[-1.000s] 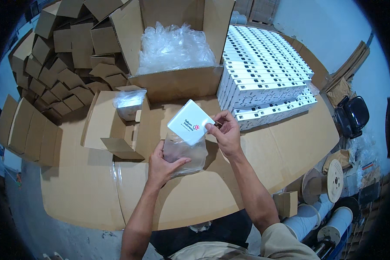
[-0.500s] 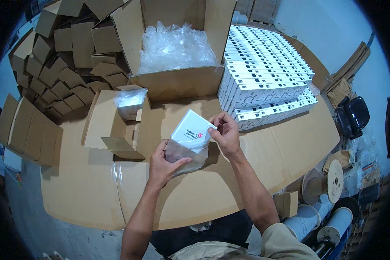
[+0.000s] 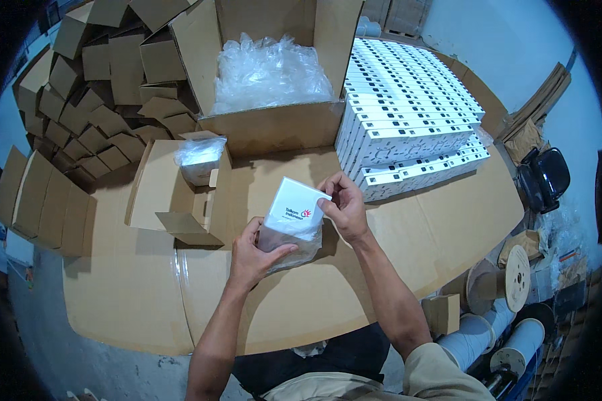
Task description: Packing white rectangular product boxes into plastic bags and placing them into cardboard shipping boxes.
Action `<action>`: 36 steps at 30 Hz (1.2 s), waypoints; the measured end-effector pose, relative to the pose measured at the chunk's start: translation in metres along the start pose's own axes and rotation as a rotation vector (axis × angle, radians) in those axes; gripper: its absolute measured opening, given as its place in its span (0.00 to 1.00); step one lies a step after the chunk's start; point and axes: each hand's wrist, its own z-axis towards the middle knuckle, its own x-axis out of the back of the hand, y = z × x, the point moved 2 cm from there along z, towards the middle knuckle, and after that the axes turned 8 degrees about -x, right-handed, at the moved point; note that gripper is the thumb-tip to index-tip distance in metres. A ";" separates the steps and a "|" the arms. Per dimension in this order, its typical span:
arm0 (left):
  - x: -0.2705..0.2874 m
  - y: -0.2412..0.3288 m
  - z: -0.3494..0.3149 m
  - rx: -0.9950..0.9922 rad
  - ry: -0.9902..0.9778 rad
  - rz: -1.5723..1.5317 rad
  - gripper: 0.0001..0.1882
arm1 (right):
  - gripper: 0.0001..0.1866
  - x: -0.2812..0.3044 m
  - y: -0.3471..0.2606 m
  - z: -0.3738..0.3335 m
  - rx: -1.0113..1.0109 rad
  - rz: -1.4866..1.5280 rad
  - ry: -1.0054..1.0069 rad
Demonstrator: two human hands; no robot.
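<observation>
Where the two hands meet over the tabletop [image 3: 127, 294], the governing relation is that of a white square unit [image 3: 293, 206] to the mouth of a clear plastic bag [image 3: 301, 252]. To the left of the left hand and farther from the body stands an open brown carton [image 3: 188, 227], with a bagged white item [image 3: 202, 162] in its far part. Next comes the left hand [image 3: 253, 257], its fingers and thumb closed about the near left side of the bag, gripping it low. Between the hands lies the unit, its near portion within the bag and its far portion exposed; the face appears roughly square, so no long axis can be singled out, but its sides lean away from the body and to the right. The right hand [image 3: 346, 207] pinches the exposed right corner between thumb and forefinger, and is thus the nearer to the free end, as the left is to the sheathed end. Beyond the right hand, to its right, stands a stack of white boxes [image 3: 411, 137].
</observation>
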 end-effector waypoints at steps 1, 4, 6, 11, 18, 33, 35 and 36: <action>0.000 0.000 0.000 -0.014 -0.017 -0.018 0.28 | 0.13 0.001 0.002 0.001 -0.029 -0.028 -0.004; -0.002 -0.001 -0.001 -0.012 -0.035 -0.113 0.24 | 0.13 0.003 0.006 0.003 -0.072 -0.065 -0.030; -0.004 -0.003 -0.001 0.002 -0.037 -0.192 0.21 | 0.13 0.005 0.009 0.004 -0.085 -0.076 -0.049; -0.007 -0.001 0.001 0.099 0.029 -0.168 0.12 | 0.09 0.006 0.018 0.004 -0.078 -0.140 -0.182; -0.007 -0.011 0.003 0.142 0.269 -0.277 0.11 | 0.09 -0.001 0.000 -0.002 -0.382 -0.122 -0.061; -0.006 -0.008 0.007 0.026 0.289 -0.259 0.18 | 0.04 -0.012 0.022 -0.005 -0.331 -0.014 -0.112; -0.005 -0.009 0.005 0.035 0.330 -0.242 0.23 | 0.04 -0.014 0.026 -0.004 -0.294 0.112 -0.040; -0.005 -0.007 0.006 0.036 0.332 -0.242 0.23 | 0.04 -0.015 0.027 -0.004 -0.295 0.112 -0.042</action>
